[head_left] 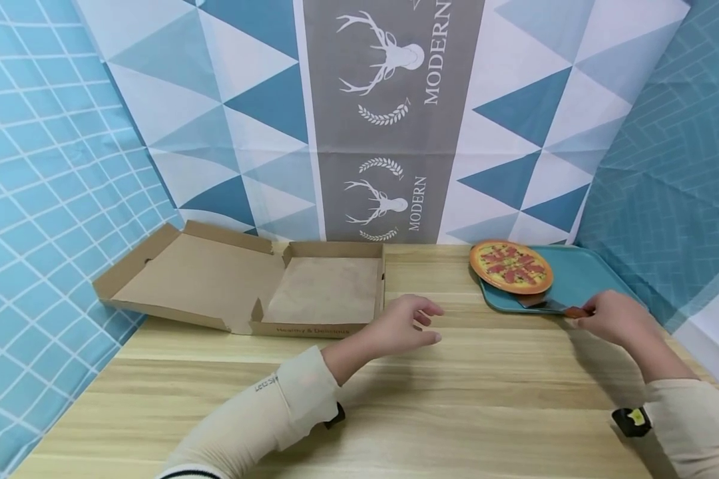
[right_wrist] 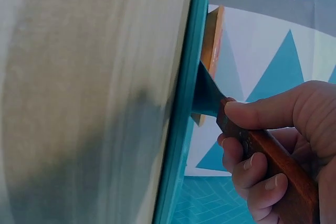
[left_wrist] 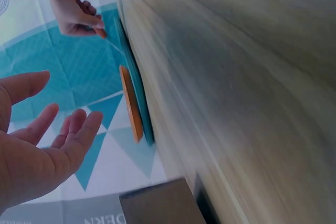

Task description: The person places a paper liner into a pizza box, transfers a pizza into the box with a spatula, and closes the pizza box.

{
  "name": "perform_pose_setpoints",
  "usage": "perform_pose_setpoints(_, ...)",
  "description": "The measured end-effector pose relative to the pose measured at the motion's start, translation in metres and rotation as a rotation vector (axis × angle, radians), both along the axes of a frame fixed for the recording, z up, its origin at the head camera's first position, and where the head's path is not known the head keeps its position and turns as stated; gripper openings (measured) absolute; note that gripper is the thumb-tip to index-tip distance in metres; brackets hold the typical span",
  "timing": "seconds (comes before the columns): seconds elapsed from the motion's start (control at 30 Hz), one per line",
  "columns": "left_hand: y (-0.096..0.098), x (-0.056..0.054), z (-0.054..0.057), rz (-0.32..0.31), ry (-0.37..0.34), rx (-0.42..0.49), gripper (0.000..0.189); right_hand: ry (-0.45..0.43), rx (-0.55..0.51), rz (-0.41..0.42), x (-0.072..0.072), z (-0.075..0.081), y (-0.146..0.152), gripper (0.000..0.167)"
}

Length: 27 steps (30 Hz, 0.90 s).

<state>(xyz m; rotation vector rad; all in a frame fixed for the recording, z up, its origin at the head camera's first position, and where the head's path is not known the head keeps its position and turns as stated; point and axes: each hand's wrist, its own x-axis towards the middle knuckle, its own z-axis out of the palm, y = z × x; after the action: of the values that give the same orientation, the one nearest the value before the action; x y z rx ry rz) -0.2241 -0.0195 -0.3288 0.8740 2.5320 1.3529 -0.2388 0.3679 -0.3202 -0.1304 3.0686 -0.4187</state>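
A toy pizza (head_left: 511, 266) with red toppings lies on a teal tray (head_left: 581, 279) at the table's back right. My right hand (head_left: 614, 317) grips the brown wooden handle of a metal spatula (head_left: 545, 305), whose blade rests on the tray with its tip at the pizza's near edge (right_wrist: 206, 90). An open cardboard pizza box (head_left: 326, 289) sits empty at the back left, its lid (head_left: 198, 274) folded flat. My left hand (head_left: 409, 324) hovers open above the table between the box and the tray, holding nothing (left_wrist: 47, 145).
The wooden table (head_left: 455, 392) stretches toward me. A patterned blue and grey backdrop (head_left: 389, 120) rises right behind the box and the tray, and blue tiled sheets close in both sides.
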Motion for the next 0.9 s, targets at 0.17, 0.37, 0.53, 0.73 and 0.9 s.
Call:
perform_pose_setpoints(0.17, -0.018, 0.003, 0.003, 0.054, -0.028, 0.022, 0.034, 0.001, 0.017, -0.01, 0.002, 0.007, 0.0, 0.027)
perform_pose_setpoints(0.37, -0.036, 0.007, 0.007, 0.083, -0.031, 0.041, 0.034, -0.003, 0.031, -0.009, 0.004, 0.017, -0.005, 0.036)
perform_pose_setpoints(0.53, -0.049, 0.009, 0.006, 0.102, -0.013, 0.064, 0.033, 0.005, 0.042, 0.009, 0.005, 0.023, -0.016, 0.038)
perform_pose_setpoints(0.73, -0.065, 0.013, 0.003, 0.147, 0.018, 0.071, 0.031, 0.007, 0.03, 0.045, 0.009, 0.029, -0.03, 0.036)
perform_pose_setpoints(0.9, -0.078, 0.015, 0.005, 0.217, 0.001, 0.095, 0.031, 0.034, 0.014, 0.092, 0.012, 0.033, -0.042, 0.034)
